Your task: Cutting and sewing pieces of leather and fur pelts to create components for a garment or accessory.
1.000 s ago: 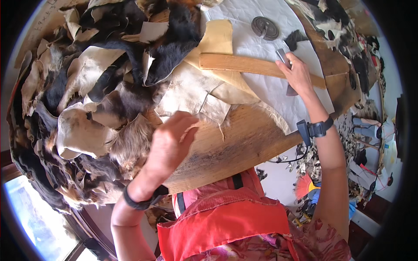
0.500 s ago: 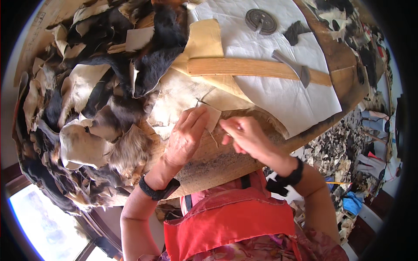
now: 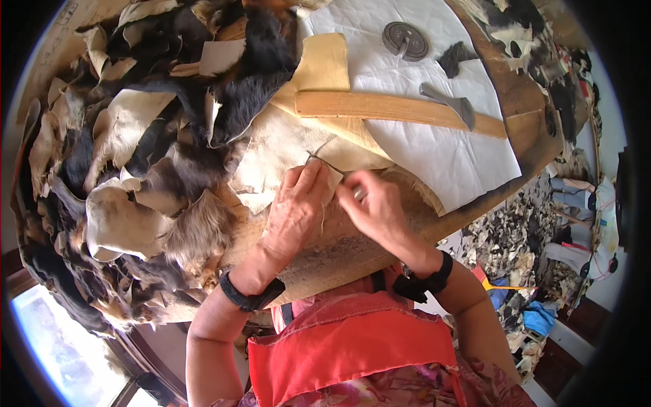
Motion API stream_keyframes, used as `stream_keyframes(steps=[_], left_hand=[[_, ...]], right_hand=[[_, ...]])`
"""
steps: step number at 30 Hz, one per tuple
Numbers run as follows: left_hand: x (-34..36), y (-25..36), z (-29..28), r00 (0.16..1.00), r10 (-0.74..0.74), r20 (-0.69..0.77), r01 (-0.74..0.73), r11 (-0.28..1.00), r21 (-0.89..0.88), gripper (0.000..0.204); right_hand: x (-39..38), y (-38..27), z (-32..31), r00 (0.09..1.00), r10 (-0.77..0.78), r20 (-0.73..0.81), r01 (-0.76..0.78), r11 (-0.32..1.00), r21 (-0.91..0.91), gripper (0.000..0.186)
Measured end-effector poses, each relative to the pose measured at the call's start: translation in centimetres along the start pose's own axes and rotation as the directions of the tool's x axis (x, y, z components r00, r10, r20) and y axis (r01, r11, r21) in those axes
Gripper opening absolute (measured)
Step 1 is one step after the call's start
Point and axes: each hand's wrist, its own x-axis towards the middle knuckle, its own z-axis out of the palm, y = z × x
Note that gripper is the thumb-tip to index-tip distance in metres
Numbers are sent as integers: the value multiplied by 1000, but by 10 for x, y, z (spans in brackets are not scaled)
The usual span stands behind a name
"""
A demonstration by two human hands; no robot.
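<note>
My left hand [image 3: 298,200] presses its close-set fingers on a small pale hide piece [image 3: 333,182] with a dark furry edge; its thumb is hidden. Just right of it, my right hand [image 3: 374,207] is closed in a pinch at the edge of that piece. A small shiny thing shows by its curled fingers, too small to name; what the fingertips hold is hidden. Beneath and beyond the hands lies a larger cream hide [image 3: 271,146]. A thin pale strand hangs below the small piece.
Black, brown and cream fur scraps [image 3: 152,142] are heaped at the left. Beyond my hands, a wooden strip [image 3: 380,106] lies across white paper [image 3: 434,149], a curved metal blade [image 3: 451,105] upon it. A dark round disc [image 3: 405,41] rests farther back. The board's wooden edge [image 3: 352,268] is near me.
My right hand has turned and drawn in closer to my left hand, its fingers more tightly curled. The left hand stays on the hide piece. The whole view has shifted slightly.
</note>
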Motion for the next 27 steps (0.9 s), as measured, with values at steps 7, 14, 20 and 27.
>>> stream_keyframes(steps=[7, 14, 20, 27], left_hand=[[-1, 3, 5, 999, 16, -37, -15, 1000, 20, 56], [-5, 4, 7, 1000, -25, -19, 26, 1000, 12, 50], [7, -3, -2, 986, -87, -143, 38, 947, -319, 35], [50, -39, -12, 994, 81, -69, -94, 972, -214, 30]], right_hand=[[11, -4, 10, 945, 327, 28, -324, 918, 230, 15], [2, -5, -19, 998, -53, -31, 46, 977, -210, 11], [26, 11, 5, 980, -185, -69, 159, 947, -278, 21], [25, 13, 13, 970, -203, -133, 170, 959, -229, 26]])
